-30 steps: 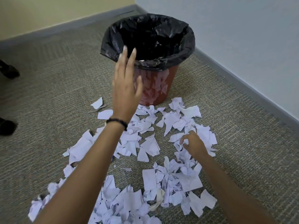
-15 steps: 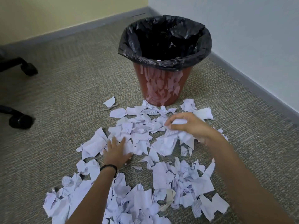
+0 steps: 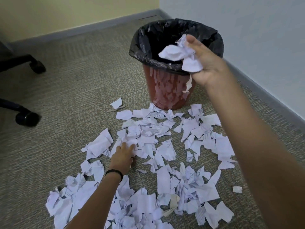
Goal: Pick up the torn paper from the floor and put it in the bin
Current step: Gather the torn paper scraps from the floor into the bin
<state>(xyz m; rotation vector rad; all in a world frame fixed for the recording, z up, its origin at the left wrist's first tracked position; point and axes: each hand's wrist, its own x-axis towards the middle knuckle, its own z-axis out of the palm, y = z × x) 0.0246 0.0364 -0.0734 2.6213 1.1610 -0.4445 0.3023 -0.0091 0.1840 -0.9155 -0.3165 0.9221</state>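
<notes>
A red bin (image 3: pixel 166 90) with a black liner (image 3: pixel 142 40) stands on the carpet near the room's corner. Many white torn paper pieces (image 3: pixel 148 139) lie scattered on the floor in front of it. My right hand (image 3: pixel 206 63) is raised at the bin's near rim and grips a crumpled bunch of torn paper (image 3: pixel 179 55) that hangs over the opening. My left hand (image 3: pixel 123 156) is down on the floor pile, its fingers lying on the paper pieces; a black band is on that wrist.
Two black chair legs with castors (image 3: pixel 28 119) reach in from the left. A grey skirting board (image 3: pixel 264 90) runs along the white wall on the right, close behind the bin. Bare carpet (image 3: pixel 66 96) lies to the left of the pile.
My right hand rose from the floor pile to the bin's rim with a bunch of paper. My left hand came down from the bin onto the pile and stays there.
</notes>
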